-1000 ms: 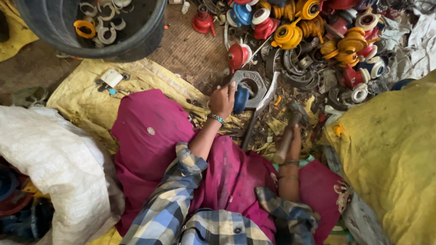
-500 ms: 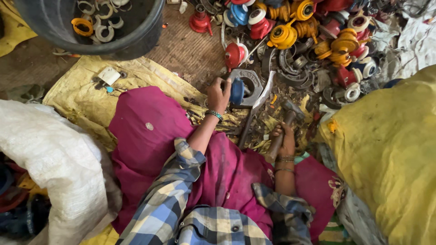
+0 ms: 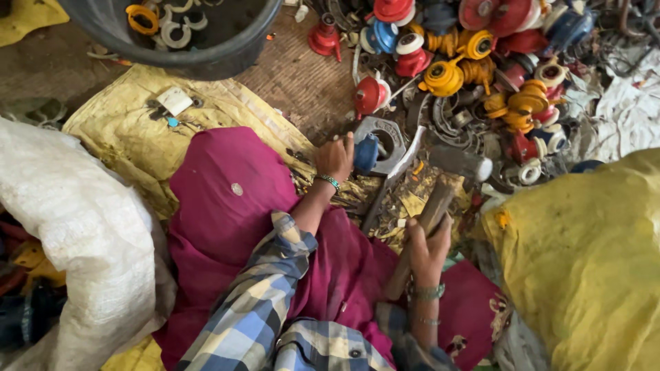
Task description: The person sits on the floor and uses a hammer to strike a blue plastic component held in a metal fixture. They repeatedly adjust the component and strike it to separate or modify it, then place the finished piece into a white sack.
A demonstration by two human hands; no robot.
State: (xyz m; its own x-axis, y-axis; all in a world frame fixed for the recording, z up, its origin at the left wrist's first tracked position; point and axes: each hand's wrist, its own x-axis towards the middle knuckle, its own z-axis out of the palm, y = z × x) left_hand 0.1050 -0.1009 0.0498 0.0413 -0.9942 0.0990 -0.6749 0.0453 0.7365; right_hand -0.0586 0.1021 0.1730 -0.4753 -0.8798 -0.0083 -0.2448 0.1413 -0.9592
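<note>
My left hand [image 3: 335,157] grips a blue round part [image 3: 366,152] and holds it against a large grey metal nut [image 3: 385,139] on the floor. A hammer with a wooden handle [image 3: 426,220] and a grey steel head [image 3: 459,163] is in my right hand [image 3: 427,249], raised a little above and right of the nut. A long metal bar [image 3: 393,180] lies slanted beside the nut. I sit with magenta cloth [image 3: 227,206] over my knees, in checked sleeves and wrist bangles.
A heap of red, yellow and blue round parts [image 3: 474,62] lies behind the nut. A black tub [image 3: 199,58] with rings stands at the back left. Yellow sacks [image 3: 584,261] lie right and under the tub, a white sack [image 3: 69,227] left.
My right hand has drawn the hammer back and up, so the head now hangs over the spot right of the nut. My left hand keeps the blue part on the nut.
</note>
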